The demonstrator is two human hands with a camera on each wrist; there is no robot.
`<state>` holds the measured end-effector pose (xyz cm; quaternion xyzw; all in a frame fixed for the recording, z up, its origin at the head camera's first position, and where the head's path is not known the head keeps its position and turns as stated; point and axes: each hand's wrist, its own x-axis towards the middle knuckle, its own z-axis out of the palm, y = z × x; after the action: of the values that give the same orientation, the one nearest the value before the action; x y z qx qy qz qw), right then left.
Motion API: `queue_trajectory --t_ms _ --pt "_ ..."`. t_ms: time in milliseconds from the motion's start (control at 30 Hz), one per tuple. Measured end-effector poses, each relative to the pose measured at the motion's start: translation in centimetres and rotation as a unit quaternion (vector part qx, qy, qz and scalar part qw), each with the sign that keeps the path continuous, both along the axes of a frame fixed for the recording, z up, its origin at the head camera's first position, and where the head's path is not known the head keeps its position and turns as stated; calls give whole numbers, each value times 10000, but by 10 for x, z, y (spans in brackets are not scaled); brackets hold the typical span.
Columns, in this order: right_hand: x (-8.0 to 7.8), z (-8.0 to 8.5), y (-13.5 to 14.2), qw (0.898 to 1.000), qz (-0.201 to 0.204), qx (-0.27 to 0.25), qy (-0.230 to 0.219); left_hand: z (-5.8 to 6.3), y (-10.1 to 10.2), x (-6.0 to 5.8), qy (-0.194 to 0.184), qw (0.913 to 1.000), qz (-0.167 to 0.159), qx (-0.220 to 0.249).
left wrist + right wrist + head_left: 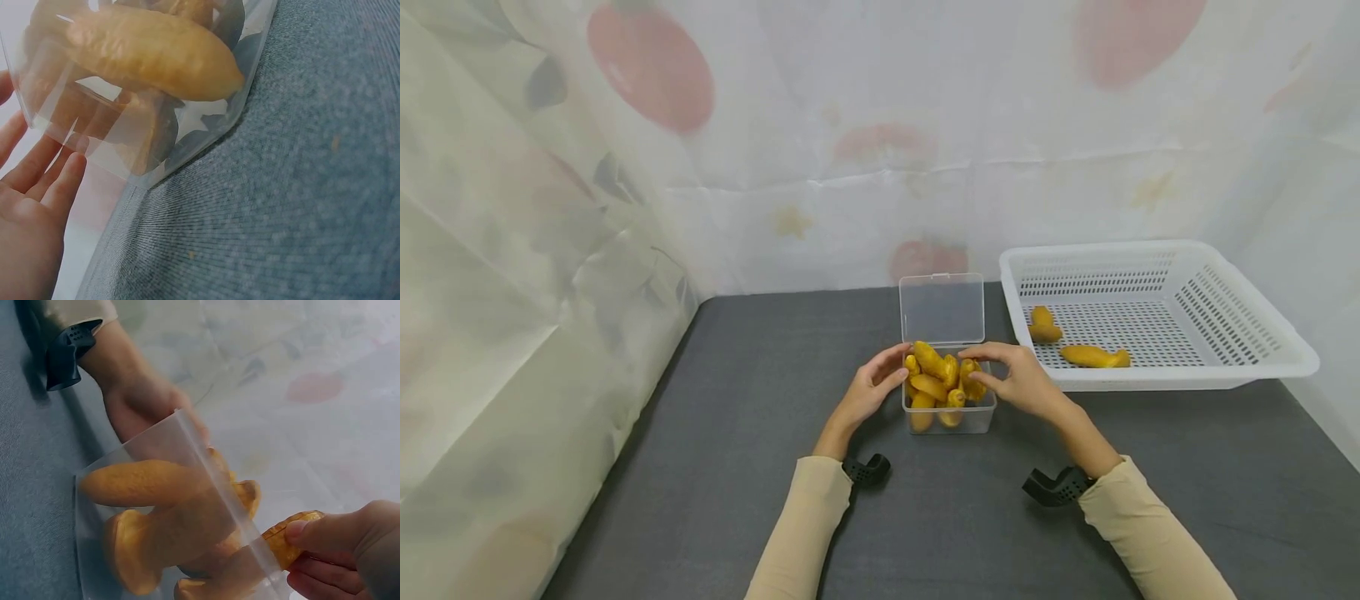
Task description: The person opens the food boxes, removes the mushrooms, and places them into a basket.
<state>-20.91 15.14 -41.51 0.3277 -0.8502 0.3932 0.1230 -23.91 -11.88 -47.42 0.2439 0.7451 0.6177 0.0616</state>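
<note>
Dark grey ribbed cloth (715, 467) covers the tabletop, and pale sheeting (820, 92), creased and printed with reddish fruit shapes, yellowish stars and grey leaves, hangs behind it and along the left. Near the back edge I see a clear plastic box (970, 423), its lid (942, 308) raised, heaped with knobbly yellow pieces (929, 387). At its left side the person's left hand (871, 390) is loosely spread, fingers fairly straight against the wall. Their right hand (1021, 382) pinches one yellow piece (284, 547) between thumb and fingers at the box's right rim. Just beside, to the right, a white slotted basket (1157, 380) holds a few loose pieces (1093, 357).
</note>
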Motion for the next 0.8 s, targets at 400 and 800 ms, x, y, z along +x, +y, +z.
queue_trajectory --t_ms 400,800 --pt "12 18 4 9990 -161 -330 262 2 1 0 -129 9999 79 32" --pt "16 29 12 9935 -23 -1075 380 -1 0 -1 12 9999 -94 142"
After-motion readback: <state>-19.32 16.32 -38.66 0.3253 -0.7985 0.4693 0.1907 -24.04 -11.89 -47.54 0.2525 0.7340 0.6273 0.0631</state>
